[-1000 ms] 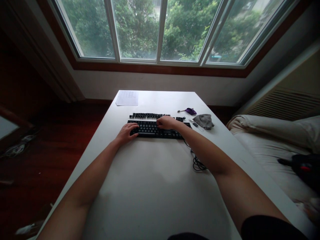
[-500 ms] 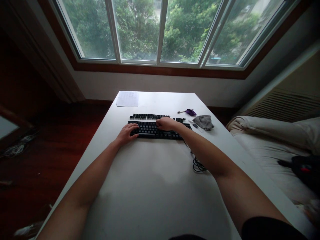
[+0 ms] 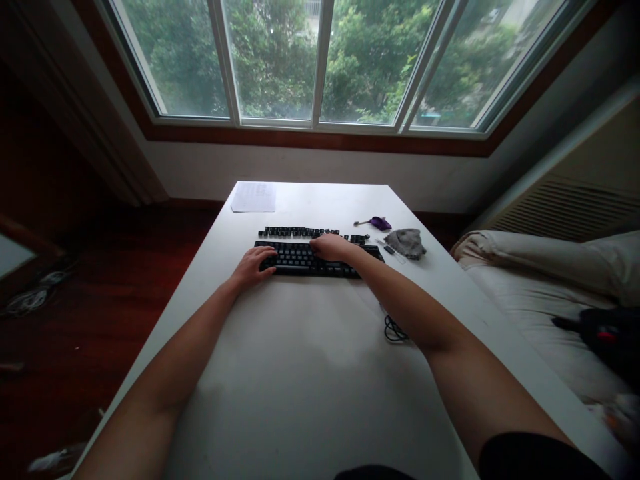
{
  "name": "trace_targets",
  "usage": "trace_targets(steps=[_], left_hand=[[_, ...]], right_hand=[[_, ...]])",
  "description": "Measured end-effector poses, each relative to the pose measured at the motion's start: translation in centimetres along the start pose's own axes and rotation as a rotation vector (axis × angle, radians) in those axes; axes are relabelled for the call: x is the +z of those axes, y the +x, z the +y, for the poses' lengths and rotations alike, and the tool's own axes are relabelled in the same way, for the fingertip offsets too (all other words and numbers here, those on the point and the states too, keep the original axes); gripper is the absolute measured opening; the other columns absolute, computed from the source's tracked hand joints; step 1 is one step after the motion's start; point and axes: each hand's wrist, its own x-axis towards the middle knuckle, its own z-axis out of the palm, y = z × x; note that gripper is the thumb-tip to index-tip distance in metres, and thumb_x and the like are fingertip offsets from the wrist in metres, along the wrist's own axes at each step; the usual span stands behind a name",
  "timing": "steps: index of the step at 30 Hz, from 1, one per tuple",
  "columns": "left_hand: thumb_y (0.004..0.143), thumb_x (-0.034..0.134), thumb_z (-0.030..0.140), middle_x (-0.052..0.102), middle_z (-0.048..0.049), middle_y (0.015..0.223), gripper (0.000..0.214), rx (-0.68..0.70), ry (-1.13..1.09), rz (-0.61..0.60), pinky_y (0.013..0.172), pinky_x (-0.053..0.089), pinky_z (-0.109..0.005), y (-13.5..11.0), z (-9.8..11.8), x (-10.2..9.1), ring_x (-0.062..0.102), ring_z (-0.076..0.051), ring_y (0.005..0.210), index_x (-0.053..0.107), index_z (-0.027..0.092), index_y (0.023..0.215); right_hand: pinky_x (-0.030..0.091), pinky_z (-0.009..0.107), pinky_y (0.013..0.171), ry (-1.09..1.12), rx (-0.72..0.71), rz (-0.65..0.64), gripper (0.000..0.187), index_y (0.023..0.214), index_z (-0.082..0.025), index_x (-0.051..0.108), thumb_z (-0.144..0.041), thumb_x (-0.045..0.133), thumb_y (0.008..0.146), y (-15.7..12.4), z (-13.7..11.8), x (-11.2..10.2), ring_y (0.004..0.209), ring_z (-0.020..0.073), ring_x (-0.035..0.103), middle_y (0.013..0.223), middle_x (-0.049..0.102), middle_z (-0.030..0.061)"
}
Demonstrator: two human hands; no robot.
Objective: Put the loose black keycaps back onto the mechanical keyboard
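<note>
A black keyboard (image 3: 295,257) lies across the white table. My left hand (image 3: 251,265) grips its left end, with the fingers over the top and the thumb by the front edge. Over the upper middle keys, my right hand (image 3: 330,247) is closed with the fingers pressed together. Whatever is between those fingertips is hidden by the hand. Behind the keyboard runs a line of loose black keycaps (image 3: 285,232), and more keycaps (image 3: 359,239) lie to the right of the right hand.
A purple brush-like tool (image 3: 380,223) and a crumpled grey cloth (image 3: 407,243) lie at the right, with a small dark piece (image 3: 389,250) beside the cloth. A coiled black cable (image 3: 395,329) rests near my right forearm. Paper (image 3: 254,197) lies at the far left corner.
My right hand has shifted very slightly over the keyboard, along with a small shift of the whole view. The left hand keeps its place on the keyboard's left end.
</note>
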Motion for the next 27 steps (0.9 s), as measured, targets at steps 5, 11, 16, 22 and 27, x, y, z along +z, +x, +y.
trace_targets(steps=[5,11,16,22,27], left_hand=[[0.088,0.067,0.041,0.058,-0.0071,0.143,0.046,-0.003,-0.002,-0.006,0.117,0.037,-0.053,0.0,0.0,0.0,0.051,-0.029,0.134,0.062,0.028,0.132],[0.088,0.067,0.040,0.058,-0.0068,0.143,0.046,-0.002,-0.006,0.000,0.117,0.037,-0.054,0.0,0.1,0.1,0.050,-0.029,0.135,0.062,0.029,0.132],[0.088,0.067,0.040,0.058,-0.0063,0.143,0.046,-0.013,0.001,-0.003,0.117,0.037,-0.054,0.2,0.2,0.1,0.050,-0.029,0.134,0.062,0.029,0.133],[0.089,0.066,0.041,0.059,-0.0066,0.142,0.046,-0.002,0.010,0.000,0.116,0.038,-0.053,0.2,0.2,0.3,0.051,-0.029,0.133,0.062,0.030,0.133],[0.089,0.066,0.040,0.059,-0.0073,0.142,0.046,0.014,0.019,0.013,0.115,0.039,-0.053,0.1,0.4,0.3,0.052,-0.029,0.133,0.062,0.029,0.133]], right_hand=[[0.039,0.028,0.069,0.082,0.013,0.018,0.018,0.097,-0.022,0.074,-0.026,0.059,0.088,0.2,1.0,0.2,0.085,0.0211,0.064,0.096,0.074,0.0079],[0.030,0.026,0.063,0.454,0.100,0.319,0.030,0.075,-0.019,0.060,-0.040,0.051,0.093,1.9,0.3,1.4,0.067,0.0138,0.048,0.070,0.060,0.0008],[0.025,0.025,0.057,0.963,0.000,0.421,0.037,0.061,-0.022,0.036,-0.047,0.050,0.084,3.7,-2.0,3.8,0.058,0.0107,0.032,0.057,0.032,-0.0064],[0.019,0.025,0.054,1.252,0.049,0.471,0.035,0.059,-0.024,0.030,-0.046,0.051,0.076,3.6,-3.1,5.0,0.056,0.0098,0.023,0.056,0.026,-0.0074],[0.022,0.024,0.056,1.175,0.012,0.455,0.041,0.058,-0.023,0.030,-0.050,0.054,0.077,2.6,-3.5,5.0,0.058,0.0103,0.027,0.057,0.028,-0.0067]])
